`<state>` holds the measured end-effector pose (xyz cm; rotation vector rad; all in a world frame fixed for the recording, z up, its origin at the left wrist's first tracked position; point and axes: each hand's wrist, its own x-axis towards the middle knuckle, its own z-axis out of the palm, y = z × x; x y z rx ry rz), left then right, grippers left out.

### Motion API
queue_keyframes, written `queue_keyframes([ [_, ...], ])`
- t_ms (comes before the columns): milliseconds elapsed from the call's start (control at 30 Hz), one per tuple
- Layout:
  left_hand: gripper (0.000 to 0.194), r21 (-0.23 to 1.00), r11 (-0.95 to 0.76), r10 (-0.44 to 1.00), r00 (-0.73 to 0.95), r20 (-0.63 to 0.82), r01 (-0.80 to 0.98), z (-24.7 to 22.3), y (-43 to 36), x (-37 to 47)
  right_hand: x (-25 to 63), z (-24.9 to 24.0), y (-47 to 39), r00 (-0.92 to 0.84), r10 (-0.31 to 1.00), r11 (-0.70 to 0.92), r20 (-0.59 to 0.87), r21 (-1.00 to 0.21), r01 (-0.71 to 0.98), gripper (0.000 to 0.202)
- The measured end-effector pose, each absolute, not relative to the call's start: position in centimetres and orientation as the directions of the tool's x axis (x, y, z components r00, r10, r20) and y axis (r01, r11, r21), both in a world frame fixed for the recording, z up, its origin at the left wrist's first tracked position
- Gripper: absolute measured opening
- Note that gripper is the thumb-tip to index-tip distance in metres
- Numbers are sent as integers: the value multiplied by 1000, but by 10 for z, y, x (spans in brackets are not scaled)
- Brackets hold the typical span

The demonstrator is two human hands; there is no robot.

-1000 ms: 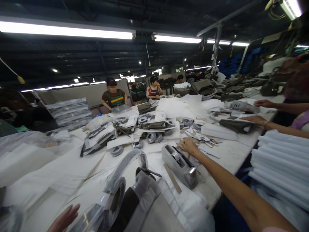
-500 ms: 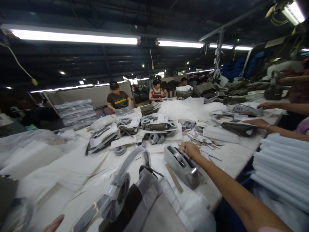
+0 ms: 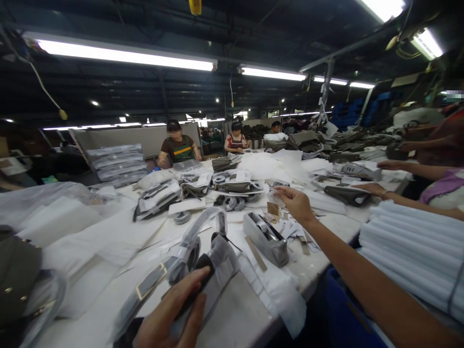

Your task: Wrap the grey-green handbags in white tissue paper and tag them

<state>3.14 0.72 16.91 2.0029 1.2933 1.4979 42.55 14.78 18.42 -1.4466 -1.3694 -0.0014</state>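
My left hand (image 3: 177,309) lies on a dark bag (image 3: 213,275) at the front, fingers and thumb apart on its wrapped surface. A plastic-wrapped strap (image 3: 197,232) loops up from the bag, and a wrapped buckle piece (image 3: 151,281) lies at its left. My right hand (image 3: 294,199) is raised above the scattered tags (image 3: 290,227), thumb and fingertips pinched together; what they hold is too small to make out. Just below and left of it stands a grey tape dispenser (image 3: 266,239). A flat brown strip (image 3: 255,253) lies beside the dispenser.
Wrapped bags (image 3: 157,195) and coiled straps lie mid-table. White sheets (image 3: 108,237) cover the left side, near another dark bag (image 3: 18,270). Rolled white material (image 3: 409,251) is stacked at the right, above a blue bin (image 3: 348,314). Other people's hands (image 3: 369,189) work at the right.
My left hand has come in from the lower left onto the dark bag. My right hand has risen from beside the tape dispenser to above the tags. The view has shifted slightly.
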Motion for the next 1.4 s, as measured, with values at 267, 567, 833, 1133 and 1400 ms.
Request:
queue_keyframes([
  [267,29,902,-428,879,255,403,48,169,47,96,309,204,46,124,629,362,768,-430,827,13],
  [567,21,905,-422,890,216,402,55,133,40,89,251,167,-8,-186,548,384,816,-47,922,15],
  [833,24,963,-221,913,314,261,-155,129,22,55,239,146,-19,-57,667,385,743,-278,880,12],
  [1133,21,865,-3,919,340,200,-502,142,8,34,229,122,-25,69,675,443,734,-478,758,12],
  [1400,24,874,14,911,367,190,-486,155,-2,26,206,104,-41,94,757,504,647,-668,547,10],
])
